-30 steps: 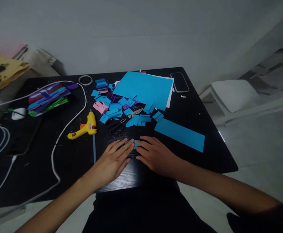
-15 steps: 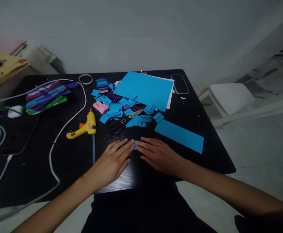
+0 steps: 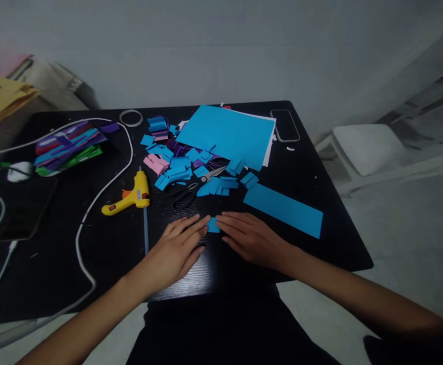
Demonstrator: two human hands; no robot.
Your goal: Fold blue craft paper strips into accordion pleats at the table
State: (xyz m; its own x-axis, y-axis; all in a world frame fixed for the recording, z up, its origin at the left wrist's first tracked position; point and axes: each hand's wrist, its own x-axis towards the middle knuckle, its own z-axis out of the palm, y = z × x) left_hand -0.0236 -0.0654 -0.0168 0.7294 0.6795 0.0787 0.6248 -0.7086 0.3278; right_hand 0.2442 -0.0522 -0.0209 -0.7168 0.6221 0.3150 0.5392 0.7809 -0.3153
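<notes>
A small piece of blue paper [image 3: 213, 225] lies flat on the black table [image 3: 191, 284] near its front edge. My left hand [image 3: 181, 246] rests with fingers stretched out, its fingertips on the left edge of the piece. From the other side, my right hand [image 3: 250, 237] lies with outstretched fingers touching the right edge. Just beyond are black-handled scissors [image 3: 195, 187], blades partly open, among many small folded blue papers [image 3: 178, 170]. A long blue paper strip [image 3: 284, 210] lies beyond my right hand.
A yellow glue gun [image 3: 132, 195] with a glue stick lies left of the papers. Further left are a white cable [image 3: 80, 238] and a bundle of coloured strips [image 3: 69, 147]. Large blue sheets [image 3: 227, 134], a phone [image 3: 285, 125] and a tape roll [image 3: 131, 118] lie at the back.
My fingertips have moved slightly apart, so more of the small blue paper shows between them. The view has shifted a little; the other things stay in place.
</notes>
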